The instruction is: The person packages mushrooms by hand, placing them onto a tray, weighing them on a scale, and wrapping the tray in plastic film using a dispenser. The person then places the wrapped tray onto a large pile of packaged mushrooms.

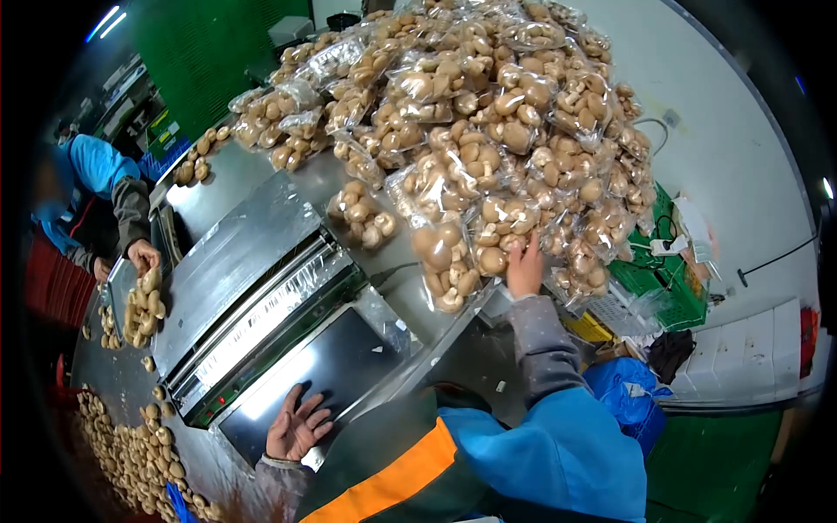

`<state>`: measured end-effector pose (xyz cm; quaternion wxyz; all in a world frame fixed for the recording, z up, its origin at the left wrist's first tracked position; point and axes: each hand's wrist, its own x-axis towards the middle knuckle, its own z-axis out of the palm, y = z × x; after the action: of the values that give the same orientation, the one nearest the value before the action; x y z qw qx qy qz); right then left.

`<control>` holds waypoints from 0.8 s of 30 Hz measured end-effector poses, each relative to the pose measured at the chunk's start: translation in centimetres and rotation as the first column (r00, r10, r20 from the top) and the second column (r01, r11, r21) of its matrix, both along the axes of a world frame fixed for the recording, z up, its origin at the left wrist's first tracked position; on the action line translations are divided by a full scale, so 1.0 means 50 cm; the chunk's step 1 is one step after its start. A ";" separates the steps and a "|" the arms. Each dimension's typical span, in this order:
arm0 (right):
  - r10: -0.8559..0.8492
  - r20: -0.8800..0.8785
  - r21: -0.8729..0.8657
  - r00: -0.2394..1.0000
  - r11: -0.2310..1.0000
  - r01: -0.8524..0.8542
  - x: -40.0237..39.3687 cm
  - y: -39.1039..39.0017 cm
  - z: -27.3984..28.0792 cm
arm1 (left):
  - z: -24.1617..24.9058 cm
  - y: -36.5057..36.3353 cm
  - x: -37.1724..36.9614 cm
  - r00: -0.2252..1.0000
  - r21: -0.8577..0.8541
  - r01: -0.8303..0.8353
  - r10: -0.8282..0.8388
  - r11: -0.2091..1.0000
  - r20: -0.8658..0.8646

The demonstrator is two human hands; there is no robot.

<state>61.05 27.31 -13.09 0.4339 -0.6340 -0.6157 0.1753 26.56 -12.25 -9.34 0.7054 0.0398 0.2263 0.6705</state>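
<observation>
My left hand [298, 424] hovers over the dark plate [301, 375] at the front of a metal wrapping machine [240, 261], fingers spread and nothing in it. To the right, my right hand [525, 270] reaches to the lower edge of a big pile of clear bags of brown mushrooms [514, 135]. Its fingers are stretched out against a mushroom bag [504, 228], and I see no grip around it. Beside that lies another filled bag [446, 266], and a smaller pack of mushrooms [362, 213] rests by the machine's back corner.
At the left a co-worker in blue [100, 166] handles a cluster of mushrooms [144, 309] beside the machine. Loose mushrooms [139, 453] cover the lower left of the metal table. A green crate [676, 288] and a blue plastic bag [626, 383] stand to the right.
</observation>
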 end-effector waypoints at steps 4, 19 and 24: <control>-0.028 0.067 0.178 0.997 0.984 0.015 0.079 0.029 -0.039 | -0.002 -0.001 -0.005 1.000 0.004 0.015 -0.015 1.000 -0.008; 0.882 -0.195 0.203 0.428 0.463 -0.863 -0.491 -0.121 0.291 | 0.307 0.004 -0.259 0.282 0.185 -0.478 0.350 0.858 -0.893; 0.989 0.146 0.083 -0.003 -0.015 -0.996 -0.805 -0.279 0.378 | 0.280 0.044 -0.508 -0.374 0.220 -0.884 -0.342 0.413 -0.862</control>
<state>20.80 13.37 5.80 0.2184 0.0226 -0.9043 0.3661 1.16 -10.05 4.65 -0.1222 0.1485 0.9032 0.3838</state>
